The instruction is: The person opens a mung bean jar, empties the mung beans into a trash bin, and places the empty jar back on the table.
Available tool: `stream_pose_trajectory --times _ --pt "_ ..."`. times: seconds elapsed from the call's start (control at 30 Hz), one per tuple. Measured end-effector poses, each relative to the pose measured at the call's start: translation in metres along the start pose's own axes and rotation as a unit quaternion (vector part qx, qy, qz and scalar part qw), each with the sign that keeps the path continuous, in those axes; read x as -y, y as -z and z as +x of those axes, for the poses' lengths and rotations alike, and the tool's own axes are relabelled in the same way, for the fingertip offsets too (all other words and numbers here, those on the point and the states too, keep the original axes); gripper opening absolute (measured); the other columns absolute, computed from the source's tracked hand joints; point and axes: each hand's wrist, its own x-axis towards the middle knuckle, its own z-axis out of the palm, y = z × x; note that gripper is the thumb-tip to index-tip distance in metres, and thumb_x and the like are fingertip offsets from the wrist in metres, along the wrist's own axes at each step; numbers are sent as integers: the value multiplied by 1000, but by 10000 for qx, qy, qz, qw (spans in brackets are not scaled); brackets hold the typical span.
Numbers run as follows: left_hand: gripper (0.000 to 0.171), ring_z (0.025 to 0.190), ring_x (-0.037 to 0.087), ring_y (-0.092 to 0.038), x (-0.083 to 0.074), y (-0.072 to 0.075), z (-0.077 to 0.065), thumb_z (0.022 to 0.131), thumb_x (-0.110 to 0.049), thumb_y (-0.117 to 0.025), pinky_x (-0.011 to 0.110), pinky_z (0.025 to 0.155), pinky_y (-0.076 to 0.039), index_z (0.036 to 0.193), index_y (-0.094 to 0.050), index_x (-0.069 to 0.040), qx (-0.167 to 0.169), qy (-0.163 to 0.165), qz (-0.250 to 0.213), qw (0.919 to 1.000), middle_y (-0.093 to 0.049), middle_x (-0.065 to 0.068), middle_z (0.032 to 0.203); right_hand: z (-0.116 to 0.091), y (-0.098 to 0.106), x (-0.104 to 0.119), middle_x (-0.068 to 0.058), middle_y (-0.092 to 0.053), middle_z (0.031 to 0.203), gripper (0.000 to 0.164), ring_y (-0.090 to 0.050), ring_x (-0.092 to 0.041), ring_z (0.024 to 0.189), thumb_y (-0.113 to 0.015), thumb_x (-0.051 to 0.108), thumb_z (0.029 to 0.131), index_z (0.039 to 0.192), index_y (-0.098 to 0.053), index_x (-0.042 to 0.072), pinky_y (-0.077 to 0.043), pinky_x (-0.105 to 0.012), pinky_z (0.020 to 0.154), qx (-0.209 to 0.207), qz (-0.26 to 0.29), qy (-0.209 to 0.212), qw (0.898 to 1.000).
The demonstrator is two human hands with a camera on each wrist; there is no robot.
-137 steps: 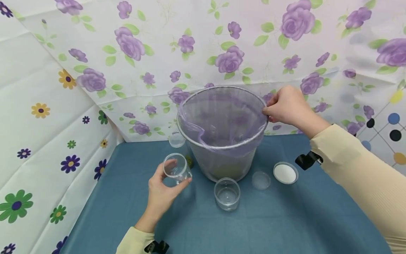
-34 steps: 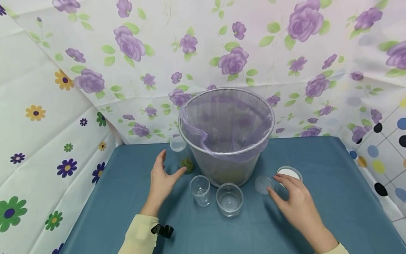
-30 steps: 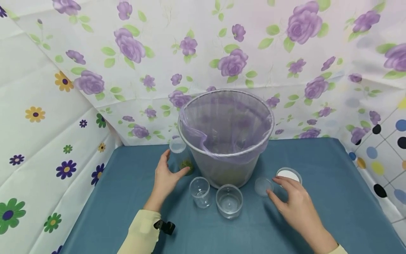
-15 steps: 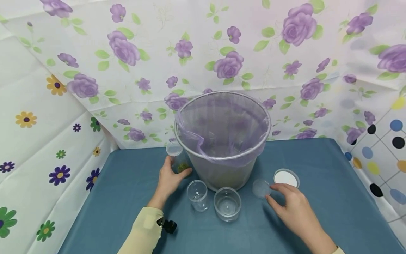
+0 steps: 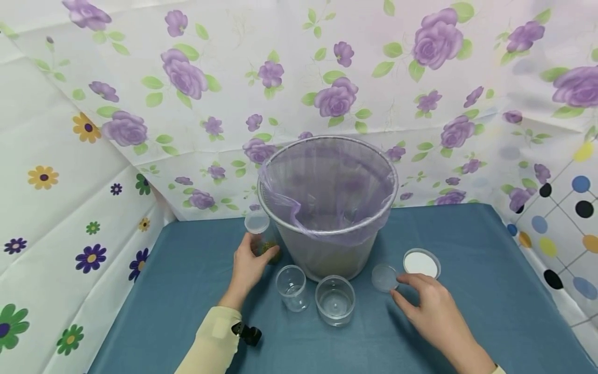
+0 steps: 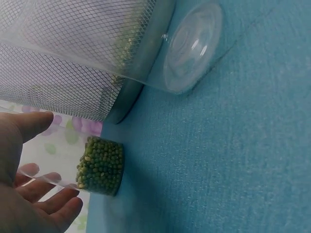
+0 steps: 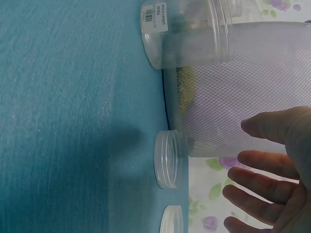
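A jar of mung beans (image 6: 99, 165) stands upright on the blue cloth (image 5: 187, 301), just beside the mesh basket (image 5: 334, 257), at the basket's 9 o'clock in the head view. The left hand (image 5: 249, 262) holds it, thumb on one side and fingers curled round the other; how tightly they press I cannot tell. A slim clear jar (image 5: 291, 291) stands at the basket's 7 o'clock, and a wider clear jar (image 5: 335, 304), with a barcode label (image 7: 154, 18), at 6 o'clock. At 4 o'clock lies a clear lid (image 5: 384, 278). The right hand (image 5: 432, 306) hovers near it, thumb and fingers spread apart, gripping nothing. A white-centred lid (image 5: 421, 263) lies at the clear lid's 2 o'clock. A purple liner (image 5: 293, 208) hangs over the basket's rim; behind, towards 12 o'clock, rises a rose-printed sheet (image 5: 224, 78).
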Motion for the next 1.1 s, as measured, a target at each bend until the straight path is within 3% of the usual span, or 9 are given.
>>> stream_pose_trajectory --times 0.2,0.33,0.5,0.7,0.87,1.1 --pt "62 118 32 -55 6 4 -13 76 -48 -73 51 94 -48 125 -45 -22 -284 25 -113 9995 -56 12 124 -2 -1 4 1 -68 100 27 -64 -22 96 -76 31 76 100 -69 20 -53 -44 78 -68 4 95 9999" --pt "65 119 30 -54 14 7 -26 76 -50 -72 51 97 -46 125 -44 -18 -481 -64 -251 9985 -55 12 124 -3 -2 8 3 -68 99 26 -64 -20 95 -76 31 77 100 -68 22 -53 -43 78 40 41 134 9999" --pt "58 111 24 -57 14 16 -42 76 -48 -72 47 97 -46 118 -47 -17 -1050 -284 -415 9932 -59 7 114 -3 -2 12 4 -67 98 25 -64 -19 94 -76 31 77 100 -68 23 -54 -41 77 35 112 209 9997" --pt "51 105 18 -60 3 28 -61 76 -41 -75 45 95 -47 112 -50 -17 -1619 -740 -629 9820 -60 3 104 -4 -1 14 5 -68 96 24 -65 -19 93 -77 29 76 98 -69 24 -53 -41 78 -140 138 361 9992" --pt "46 98 13 -58 -9 33 -79 77 -33 -76 31 88 -47 114 -52 -19 -1688 -1093 -711 9770 -59 1 101 -4 -1 17 6 -68 94 23 -65 -17 91 -77 29 76 97 -69 25 -54 -40 77 -220 134 416 9988" --pt "56 93 9 -55 -35 35 -99 72 -23 -81 22 78 -46 121 -55 -26 -1837 -1691 -685 9659 -58 -6 104 -2 5 23 7 -68 94 24 -65 -14 88 -78 26 75 96 -69 24 -55 -36 73 -501 174 686 9962"
